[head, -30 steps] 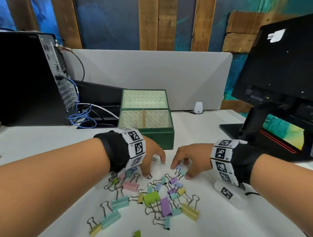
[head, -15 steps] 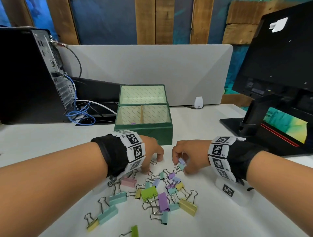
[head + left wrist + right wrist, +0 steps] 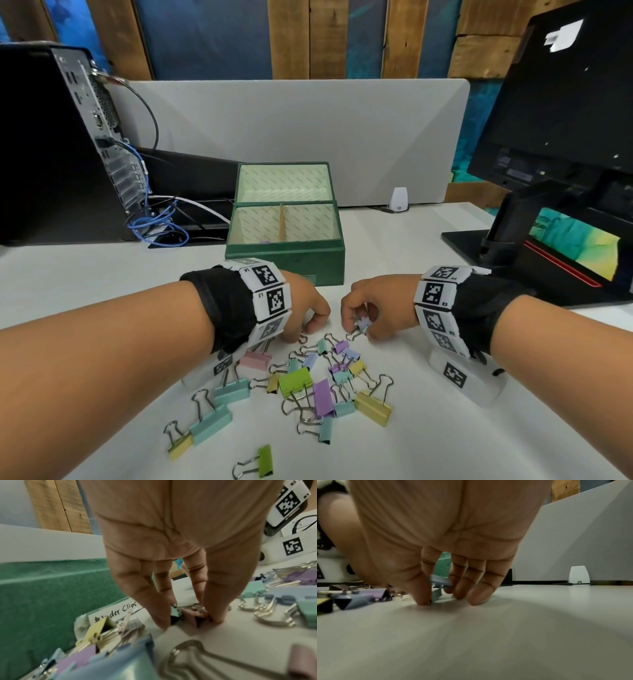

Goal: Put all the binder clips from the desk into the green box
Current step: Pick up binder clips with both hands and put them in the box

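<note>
Right hand (image 3: 371, 310) pinched small blue clips (image 3: 362, 322); left hand (image 3: 301, 305) pinched a pink clip (image 3: 190, 614) on the worktop (image 3: 428, 428). Pick-up step; next, lift over the green box (image 3: 286, 253).

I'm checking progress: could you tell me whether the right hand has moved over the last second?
Yes: the right hand, pinching small clips, has edged toward the green box.

Your left hand (image 3: 301, 305): fingers curled down at the far edge of the clips (image 3: 308, 383), grip unclear. Your right hand (image 3: 373, 308): pinching a small blue clip (image 3: 363, 322). Green box (image 3: 287, 260): open, just beyond both hands. Computer tower (image 3: 51, 147): far left. Monitor (image 3: 565, 102): right.
</note>
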`<state>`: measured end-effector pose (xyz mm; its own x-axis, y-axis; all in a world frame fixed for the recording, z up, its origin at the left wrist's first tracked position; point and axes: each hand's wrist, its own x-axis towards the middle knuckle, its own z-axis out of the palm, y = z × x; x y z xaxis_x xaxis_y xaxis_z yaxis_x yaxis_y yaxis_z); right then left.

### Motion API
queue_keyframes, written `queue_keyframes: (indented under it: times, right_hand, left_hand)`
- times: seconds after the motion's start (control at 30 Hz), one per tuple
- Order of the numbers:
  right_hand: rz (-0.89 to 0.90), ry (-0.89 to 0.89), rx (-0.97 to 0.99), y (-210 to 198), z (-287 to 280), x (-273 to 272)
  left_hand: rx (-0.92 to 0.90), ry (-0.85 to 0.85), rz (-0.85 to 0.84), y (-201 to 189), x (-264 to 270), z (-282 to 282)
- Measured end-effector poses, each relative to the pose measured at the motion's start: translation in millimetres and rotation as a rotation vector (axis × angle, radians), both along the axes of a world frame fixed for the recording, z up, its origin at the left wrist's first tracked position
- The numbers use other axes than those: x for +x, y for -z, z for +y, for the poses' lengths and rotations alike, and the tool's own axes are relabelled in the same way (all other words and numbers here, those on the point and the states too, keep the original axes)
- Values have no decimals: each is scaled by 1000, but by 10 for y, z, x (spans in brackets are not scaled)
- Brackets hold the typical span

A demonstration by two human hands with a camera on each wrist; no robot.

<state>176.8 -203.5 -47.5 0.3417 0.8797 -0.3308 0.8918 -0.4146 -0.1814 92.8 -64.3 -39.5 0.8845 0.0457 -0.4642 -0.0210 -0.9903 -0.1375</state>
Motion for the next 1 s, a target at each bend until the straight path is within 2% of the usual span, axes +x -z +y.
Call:
queue_keyframes:
  times: [0.33,0.5,1.0]
  right_hand:
    - [-25,17,2,18,3,8]
    - [-18,45,-12,33,6,16]
    - [-51,66,25,20,10,22]
  left_hand:
    - [-18,-42,-5,10,-24,-46]
    - [39,4,-15,30,-11,-66]
    - [-24,8,-45,7,-22,38]
